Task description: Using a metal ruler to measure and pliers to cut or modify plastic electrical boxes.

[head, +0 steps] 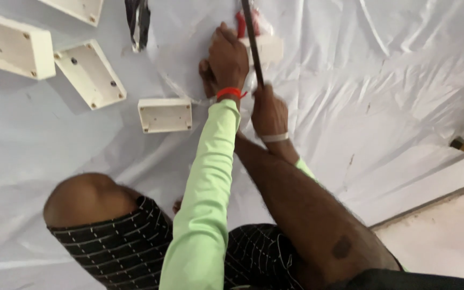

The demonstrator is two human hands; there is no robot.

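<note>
We press our left hand (226, 56) down on a white box (267, 49) that lies on the plastic sheet (382, 91), near the sheet's far edge. Its fingers are spread flat over the box's near-left part rather than curled round it, so the hand pins the box and does not grip it. Our right hand (268, 114) sits just nearer to us, fist closed around the lower end of a dark narrow blade (252, 43). The blade's long axis runs away from us, almost straight toward the far edge, and it crosses over the box just right of the left fingers. So the box lies directly beyond the right fist, along the line of the blade, and the left hand is the one already touching it. Something red (240, 24) shows just beyond the box, half hidden by the blade; we cannot tell what it is.

Counting: one blade, one box under the hand, and four more white boxes lying open-side up toward the sheet's far left corner, the nearest one (165, 114) just left of our left wrist. A dark strip (138, 21) lies near the far edge.
</note>
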